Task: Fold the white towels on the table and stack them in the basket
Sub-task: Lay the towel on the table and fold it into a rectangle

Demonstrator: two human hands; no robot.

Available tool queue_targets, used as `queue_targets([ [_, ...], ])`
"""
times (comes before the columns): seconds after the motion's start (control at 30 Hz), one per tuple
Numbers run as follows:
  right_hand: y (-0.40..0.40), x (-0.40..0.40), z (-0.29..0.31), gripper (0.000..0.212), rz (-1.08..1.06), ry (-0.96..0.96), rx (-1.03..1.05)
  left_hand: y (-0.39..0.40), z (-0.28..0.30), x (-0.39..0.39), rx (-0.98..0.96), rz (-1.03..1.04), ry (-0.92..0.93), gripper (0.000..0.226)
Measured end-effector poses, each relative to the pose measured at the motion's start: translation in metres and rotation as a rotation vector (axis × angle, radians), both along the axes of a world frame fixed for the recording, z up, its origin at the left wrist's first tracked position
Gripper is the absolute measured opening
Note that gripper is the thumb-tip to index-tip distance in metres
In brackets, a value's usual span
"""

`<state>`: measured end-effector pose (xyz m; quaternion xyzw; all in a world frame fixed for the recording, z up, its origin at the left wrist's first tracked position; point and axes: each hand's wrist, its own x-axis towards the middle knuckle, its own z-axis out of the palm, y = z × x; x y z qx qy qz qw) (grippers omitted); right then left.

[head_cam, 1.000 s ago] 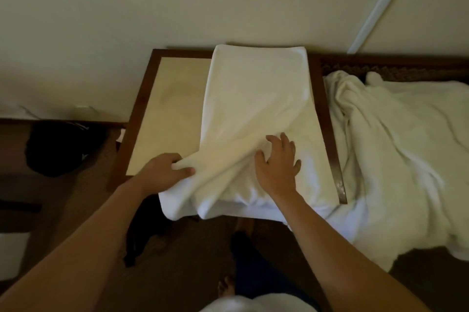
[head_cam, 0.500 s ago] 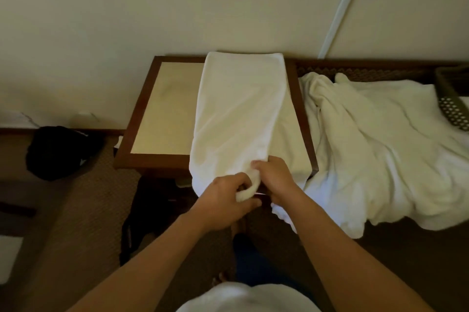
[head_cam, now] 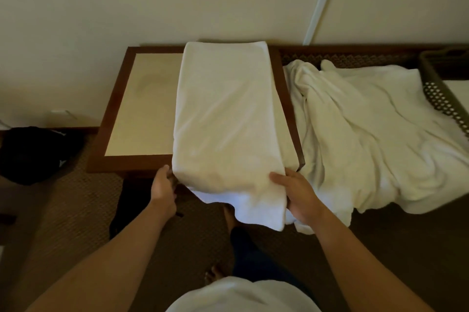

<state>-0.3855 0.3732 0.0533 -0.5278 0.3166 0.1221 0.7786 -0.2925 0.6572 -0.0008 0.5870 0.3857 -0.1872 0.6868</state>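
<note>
Towel point(head_cam: 225, 119) lengthwise toward wall, near end gripped by left hand point(head_cam: 162, 186), right hand point(head_cam: 298, 196)

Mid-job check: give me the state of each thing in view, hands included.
folded towel: lengthwise on table, near end overhanging
left hand: holds towel's near-left corner
right hand: grips near-right corner
towel pile: crumpled, unfolded
basket: contents unclear
table: partly covered

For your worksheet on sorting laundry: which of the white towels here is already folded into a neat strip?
The folded towel lying on the table, held at its near end by both hands; the towel pile beside it lies crumpled.
</note>
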Motion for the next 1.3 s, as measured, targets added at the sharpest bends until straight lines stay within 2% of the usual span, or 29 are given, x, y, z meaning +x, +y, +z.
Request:
queue_targets([
  [0.07, -0.007, 0.000, -0.003, 0.022, 0.005, 0.009, -0.019, 0.005, 0.001, 0.002, -0.064, -0.020, -0.016, 0.046],
  [0.13, -0.014, 0.002, -0.011, 0.020, 0.034, 0.053, -0.112, 0.009, 0.002, 0.004, -0.039, -0.001, -0.028, 0.048],
  [0.2, -0.020, 0.003, -0.018, 0.016, 0.073, 0.092, -0.225, 0.010, 0.009, 0.007, -0.036, -0.023, -0.036, 0.037],
  [0.3, -0.021, 0.005, -0.020, 0.022, 0.092, 0.042, -0.283, 0.017, 0.016, 0.011, -0.148, -0.265, -0.004, 0.040],
  [0.37, -0.019, 0.003, -0.019, 0.018, 0.075, -0.009, -0.274, 0.023, 0.016, 0.010, -0.219, -0.368, 0.007, 0.042],
  [0.47, -0.022, -0.006, -0.023, 0.019, 0.041, -0.047, -0.292, 0.026, 0.015, 0.010, -0.153, -0.411, -0.040, 0.036],
  [0.53, -0.026, -0.013, -0.033, 0.022, -0.001, -0.006, -0.405, 0.027, 0.008, 0.012, 0.020, -0.380, -0.071, 0.032],
  [0.63, -0.033, -0.020, -0.056, 0.037, 0.076, 0.122, -0.664, 0.028, -0.007, 0.011, 0.315, -0.404, -0.053, 0.023],
  [0.67, -0.033, -0.020, -0.062, 0.036, 0.095, 0.146, -0.690, 0.025, -0.008, 0.009, 0.338, -0.403, -0.053, 0.019],
  [0.77, -0.027, -0.010, -0.065, 0.028, 0.095, 0.148, -0.694, 0.018, -0.009, 0.008, 0.216, -0.263, -0.079, 0.013],
  [0.9, -0.021, 0.005, -0.060, 0.046, 0.061, 0.048, -0.746, 0.022, -0.008, 0.006, 0.222, -0.240, -0.124, 0.017],
  [0.93, -0.021, 0.006, -0.060, 0.044, 0.013, 0.027, -0.762, 0.023, -0.007, 0.004, 0.240, -0.257, -0.148, 0.019],
  [1.03, -0.023, 0.003, -0.059, 0.025, -0.087, 0.040, -0.845, 0.023, -0.001, 0.002, 0.497, -0.377, -0.252, 0.019],
  [1.1, -0.020, 0.005, -0.062, 0.022, -0.069, 0.106, -0.869, 0.016, 0.001, 0.000, 0.625, -0.383, -0.263, 0.018],
  [1.2, -0.013, 0.012, -0.065, 0.025, -0.119, 0.141, -0.778, 0.003, 0.003, -0.002, 0.587, -0.257, -0.167, 0.024],
  [1.3, -0.013, 0.017, -0.056, 0.040, -0.133, 0.096, -0.672, 0.004, 0.004, 0.004, 0.356, -0.076, -0.095, 0.035],
])
